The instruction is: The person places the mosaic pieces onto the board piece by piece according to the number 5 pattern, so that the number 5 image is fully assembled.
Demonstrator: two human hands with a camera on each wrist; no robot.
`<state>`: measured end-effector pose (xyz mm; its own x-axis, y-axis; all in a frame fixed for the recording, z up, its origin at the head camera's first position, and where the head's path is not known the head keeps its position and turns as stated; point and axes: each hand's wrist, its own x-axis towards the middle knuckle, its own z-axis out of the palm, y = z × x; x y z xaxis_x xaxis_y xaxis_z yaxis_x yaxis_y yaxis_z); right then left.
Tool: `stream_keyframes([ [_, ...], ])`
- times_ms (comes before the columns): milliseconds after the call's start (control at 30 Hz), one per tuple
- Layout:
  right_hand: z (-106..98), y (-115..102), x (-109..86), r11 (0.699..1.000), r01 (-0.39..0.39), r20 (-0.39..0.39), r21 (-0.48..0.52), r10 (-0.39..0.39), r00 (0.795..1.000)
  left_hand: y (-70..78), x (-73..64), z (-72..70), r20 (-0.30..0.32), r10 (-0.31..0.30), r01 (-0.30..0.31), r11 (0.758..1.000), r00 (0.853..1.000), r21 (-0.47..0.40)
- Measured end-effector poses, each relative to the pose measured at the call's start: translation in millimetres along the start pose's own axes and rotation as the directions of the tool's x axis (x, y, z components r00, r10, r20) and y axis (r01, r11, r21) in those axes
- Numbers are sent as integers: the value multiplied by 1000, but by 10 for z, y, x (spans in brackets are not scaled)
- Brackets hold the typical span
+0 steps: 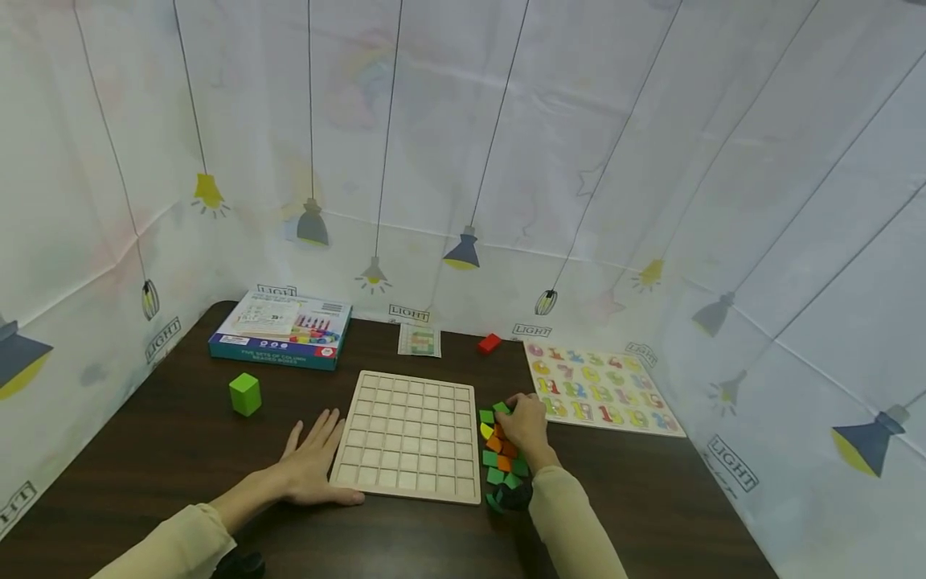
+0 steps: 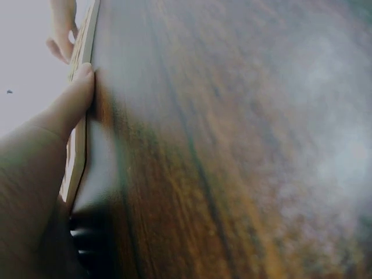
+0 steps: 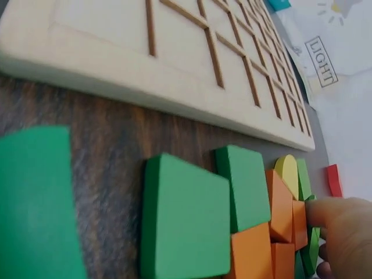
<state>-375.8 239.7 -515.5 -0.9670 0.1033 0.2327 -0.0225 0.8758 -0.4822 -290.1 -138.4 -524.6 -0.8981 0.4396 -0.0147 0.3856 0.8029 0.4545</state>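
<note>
A pale wooden grid board with square cells lies on the dark table. My left hand is spread flat at its left side, fingers straight and thumb along the near left corner; in the left wrist view the thumb presses the board's edge. To the right of the board is a cluster of small flat blocks: green, orange and one rounded yellow block. Over the far end of this cluster, my right hand pinches a green block with curled fingers, which partly hide it.
A green cube stands at left, before a flat boxed set. Behind the board lie a small pattern card and a red block. A number puzzle board lies at right. Printed curtains enclose the table.
</note>
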Motion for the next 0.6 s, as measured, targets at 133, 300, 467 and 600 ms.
stream_keyframes([
  [133,5,-1,-8,1000,-14,2,3,14,1000,-55,7,58,-7,27,-27,999,1000,-18],
  [300,-4,28,19,999,14,6,44,-15,1000,-60,18,60,-9,44,-44,999,999,-26],
  [467,-1,-1,56,989,111,30,95,-114,993,-94,42,97,1,-1,1,999,1000,36],
  [600,2,-102,87,974,185,53,129,-193,980,-108,56,111,-2,-8,8,999,1000,34],
])
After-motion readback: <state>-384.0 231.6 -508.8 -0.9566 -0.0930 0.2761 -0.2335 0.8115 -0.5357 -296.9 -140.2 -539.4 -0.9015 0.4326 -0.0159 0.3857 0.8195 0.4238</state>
